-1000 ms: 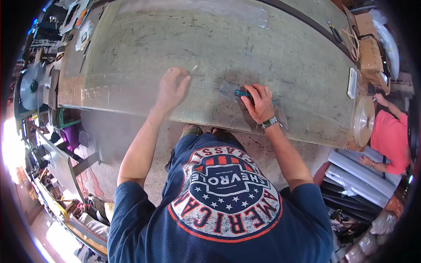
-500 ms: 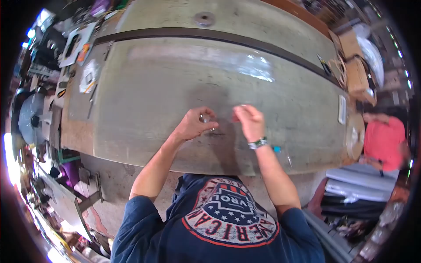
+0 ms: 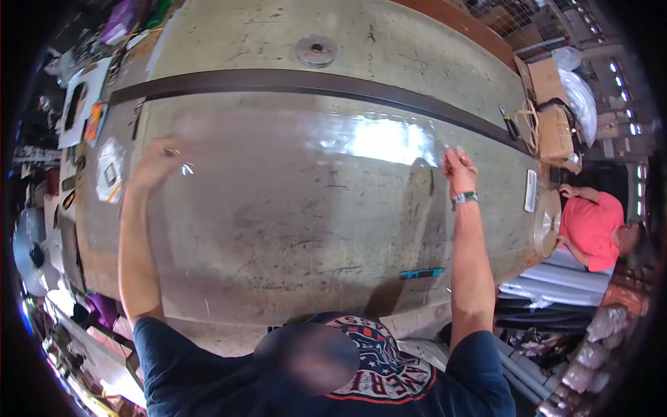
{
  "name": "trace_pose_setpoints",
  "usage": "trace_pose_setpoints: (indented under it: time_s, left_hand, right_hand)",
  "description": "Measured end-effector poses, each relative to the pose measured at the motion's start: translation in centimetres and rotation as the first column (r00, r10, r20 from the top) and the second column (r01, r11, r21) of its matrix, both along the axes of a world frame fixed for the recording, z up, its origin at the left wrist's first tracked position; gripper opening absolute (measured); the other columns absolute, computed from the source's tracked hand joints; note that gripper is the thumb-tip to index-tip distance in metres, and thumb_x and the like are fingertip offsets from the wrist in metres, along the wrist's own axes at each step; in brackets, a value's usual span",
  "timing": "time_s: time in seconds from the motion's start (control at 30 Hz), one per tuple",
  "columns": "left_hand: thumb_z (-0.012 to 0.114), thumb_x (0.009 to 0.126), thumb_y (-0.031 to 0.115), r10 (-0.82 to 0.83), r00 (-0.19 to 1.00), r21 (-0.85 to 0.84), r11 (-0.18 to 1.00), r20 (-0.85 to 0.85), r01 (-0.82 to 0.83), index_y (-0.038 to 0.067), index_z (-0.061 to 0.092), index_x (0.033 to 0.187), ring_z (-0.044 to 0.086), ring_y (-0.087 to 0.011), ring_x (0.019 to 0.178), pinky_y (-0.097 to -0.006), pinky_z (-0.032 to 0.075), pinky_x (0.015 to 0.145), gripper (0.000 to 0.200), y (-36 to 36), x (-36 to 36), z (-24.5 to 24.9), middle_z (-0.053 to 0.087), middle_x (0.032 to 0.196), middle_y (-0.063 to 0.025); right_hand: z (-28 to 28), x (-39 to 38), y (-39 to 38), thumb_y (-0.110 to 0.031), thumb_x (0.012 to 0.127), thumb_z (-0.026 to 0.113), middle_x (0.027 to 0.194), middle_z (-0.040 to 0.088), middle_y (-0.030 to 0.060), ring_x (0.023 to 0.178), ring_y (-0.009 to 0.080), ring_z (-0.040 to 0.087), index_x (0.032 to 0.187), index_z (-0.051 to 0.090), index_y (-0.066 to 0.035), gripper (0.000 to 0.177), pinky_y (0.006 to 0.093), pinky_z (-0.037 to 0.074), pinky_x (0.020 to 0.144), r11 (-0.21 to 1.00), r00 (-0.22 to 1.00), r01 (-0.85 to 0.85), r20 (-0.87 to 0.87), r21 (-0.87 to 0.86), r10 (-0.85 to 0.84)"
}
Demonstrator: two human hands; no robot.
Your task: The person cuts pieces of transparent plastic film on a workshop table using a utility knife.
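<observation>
A long clear plastic sheet (image 3: 375, 141) lies across the table, glaring brightly toward its right end. My right hand (image 3: 460, 170) is at the sheet's right end, fingers closed in a pinch on its edge. Out at the left, my left hand (image 3: 158, 165) is smeared by motion near the sheet's other end. Its fingers look curled, and a small shiny clear bit shows beside them; what it holds is not clear. A slim turquoise tool (image 3: 422, 273) rests on the worn tabletop (image 3: 278, 243) near the front edge.
A dark flat bar (image 3: 278, 80) crosses the table beyond the sheet, with a round grey disc (image 3: 316, 51) behind it. Black-handled pliers (image 3: 511, 125) and cardboard boxes (image 3: 556, 132) are at the right. A person in a red shirt (image 3: 594, 226) is beside the table's right end.
My hands have moved from close together near the table's middle to wide apart, farther forward. The right hand has reached the sheet's right end. The view has shifted, showing the turquoise tool more fully.
</observation>
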State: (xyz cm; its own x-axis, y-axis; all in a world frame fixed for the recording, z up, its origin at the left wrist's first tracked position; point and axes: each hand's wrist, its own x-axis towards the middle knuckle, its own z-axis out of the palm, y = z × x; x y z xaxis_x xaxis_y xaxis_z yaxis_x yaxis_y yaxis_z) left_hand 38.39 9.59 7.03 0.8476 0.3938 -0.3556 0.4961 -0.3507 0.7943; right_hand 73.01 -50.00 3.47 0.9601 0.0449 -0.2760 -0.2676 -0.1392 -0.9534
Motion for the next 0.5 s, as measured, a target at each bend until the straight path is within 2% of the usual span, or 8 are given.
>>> trace_pose_setpoints:
  time_s: [0.03,0.1,0.13,0.23,0.33,0.4,0.43,0.5]
  left_hand:
    - [0.078,0.087,0.022,0.007,0.998,0.014,1.0,0.068,-0.008,0.006,0.073,0.084,0.056,-0.0079,0.063,-0.0276,0.042,0.058,0.017,1.9,1.1,-1.3,0.063,0.073,0.0022]
    - [0.078,0.087,0.023,0.139,0.989,-0.053,0.989,0.053,-0.136,0.005,0.071,0.084,0.056,-0.0093,0.067,-0.0283,0.043,0.062,0.019,3.0,3.0,-1.7,0.064,0.076,0.0008]
    - [0.078,0.087,0.023,0.207,0.978,-0.079,0.976,0.038,-0.204,0.004,0.07,0.083,0.056,-0.01,0.068,-0.0287,0.043,0.064,0.021,3.3,3.6,-2.1,0.064,0.077,0.0001]
    - [0.079,0.088,0.023,0.199,0.965,0.375,0.892,0.174,-0.251,0.002,0.069,0.086,0.057,-0.0142,0.078,-0.0299,0.045,0.073,0.023,2.8,4.3,-5.4,0.068,0.088,-0.0048]
    - [0.079,0.088,0.022,0.108,0.915,0.669,0.65,0.388,-0.361,0.0,0.068,0.089,0.058,-0.0184,0.087,-0.0318,0.048,0.079,0.024,0.1,4.7,-7.4,0.068,0.1,-0.009]
    - [0.078,0.089,0.022,0.134,0.875,0.622,0.653,0.465,-0.431,0.001,0.069,0.095,0.058,-0.0193,0.089,-0.0326,0.048,0.082,0.023,-0.2,4.7,-8.2,0.068,0.102,-0.0085]
    - [0.078,0.09,0.022,0.15,0.85,0.594,0.654,0.505,-0.468,0.002,0.07,0.098,0.058,-0.0198,0.09,-0.033,0.049,0.084,0.023,-0.3,4.7,-8.6,0.068,0.102,-0.0082]
    - [0.078,0.09,0.022,0.322,0.81,0.461,0.693,0.491,-0.555,0.002,0.069,0.104,0.059,-0.0194,0.091,-0.0335,0.049,0.085,0.026,-0.4,4.6,-9.2,0.068,0.102,-0.0073]
  right_hand:
    - [-0.4,0.8,0.6,-0.02,0.089,0.08,0.081,0.071,-0.0013,0.067,0.0082,0.062,0.092,0.073,-0.009,0.013,0.0239,0.043,0.058,0.999,0.999,0.004,0.036,-0.05,-0.002]
    - [-1.5,1.9,2.4,-0.017,0.086,0.082,0.081,0.071,-0.0015,0.07,0.0071,0.062,0.094,0.076,-0.007,0.014,0.023,0.044,0.059,0.989,0.994,0.034,0.11,-0.141,-0.019]
    - [-2.9,2.7,2.5,-0.013,0.086,0.082,0.081,0.071,-0.0013,0.07,0.0075,0.062,0.097,0.076,-0.005,0.016,0.0243,0.046,0.06,0.992,0.983,0.036,0.185,-0.122,-0.013]
    - [-5.7,4.0,2.8,-0.014,0.085,0.084,0.084,0.071,-0.0026,0.071,0.0048,0.059,0.096,0.075,-0.006,0.016,0.0234,0.045,0.062,0.985,0.965,0.025,0.26,-0.172,0.021]
    - [-6.3,3.9,3.0,-0.012,0.086,0.083,0.082,0.07,-0.0023,0.07,0.0061,0.059,0.094,0.074,-0.003,0.015,0.025,0.047,0.063,0.963,0.972,0.054,0.236,-0.265,0.011]
    - [-6.6,3.9,2.7,-0.011,0.086,0.081,0.077,0.069,-0.0008,0.066,0.0082,0.058,0.093,0.072,-0.001,0.015,0.0268,0.048,0.061,0.938,0.97,0.065,0.241,-0.341,0.021]
    - [-6.5,3.7,2.2,-0.014,0.088,0.08,0.08,0.07,0.0007,0.069,0.0089,0.06,0.098,0.072,0.001,0.019,0.0267,0.049,0.064,0.937,0.972,0.03,0.228,-0.347,0.053]
    - [-6.9,3.7,0.7,-0.015,0.089,0.079,0.084,0.07,0.0019,0.072,0.0093,0.061,0.102,0.072,0.002,0.023,0.0264,0.05,0.067,0.912,0.953,0.11,0.302,-0.396,0.016]
